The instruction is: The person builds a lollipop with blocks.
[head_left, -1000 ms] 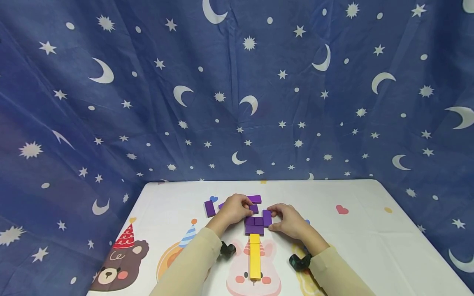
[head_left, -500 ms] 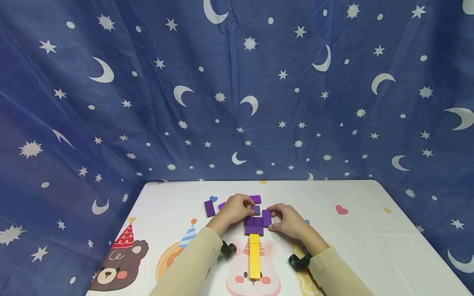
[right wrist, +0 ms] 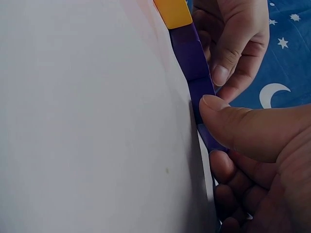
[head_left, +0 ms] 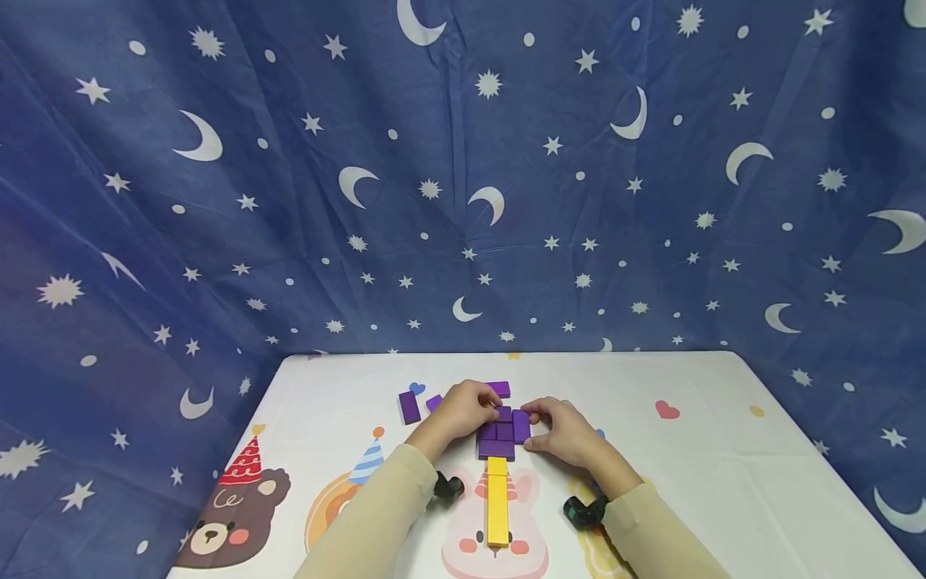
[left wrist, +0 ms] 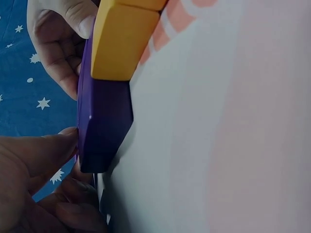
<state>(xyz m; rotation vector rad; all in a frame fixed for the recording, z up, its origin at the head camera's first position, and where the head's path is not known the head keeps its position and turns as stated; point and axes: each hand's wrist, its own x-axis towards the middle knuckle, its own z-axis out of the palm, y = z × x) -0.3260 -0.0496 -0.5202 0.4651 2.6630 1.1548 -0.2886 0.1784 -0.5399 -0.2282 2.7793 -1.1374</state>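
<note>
In the head view a patch of flat purple blocks (head_left: 497, 450) lies on the table above a strip of yellow blocks (head_left: 497, 507). My left hand (head_left: 463, 406) pinches a small purple block (head_left: 504, 415) at the patch's far edge, its fingers hiding part of it. On the right side my right hand (head_left: 567, 434) holds an upright-lying oblong purple block (head_left: 522, 426) between thumb and fingers, against the patch. The right wrist view has that thumb (right wrist: 233, 124) along the purple side. In the left wrist view the yellow block (left wrist: 124, 43) abuts the purple row (left wrist: 107, 116).
Loose purple blocks lie beyond the left hand: one (head_left: 409, 408) at far left, one (head_left: 434, 402) partly behind the hand, and one (head_left: 498, 389) farther back. The white tablecloth (head_left: 673, 458) has printed animals. A blue starry curtain (head_left: 463, 265) stands behind the table.
The small purple block in my left hand has slid right, then toward me, closing the gap to the patch and the right-hand block. My right hand has stayed in place.
</note>
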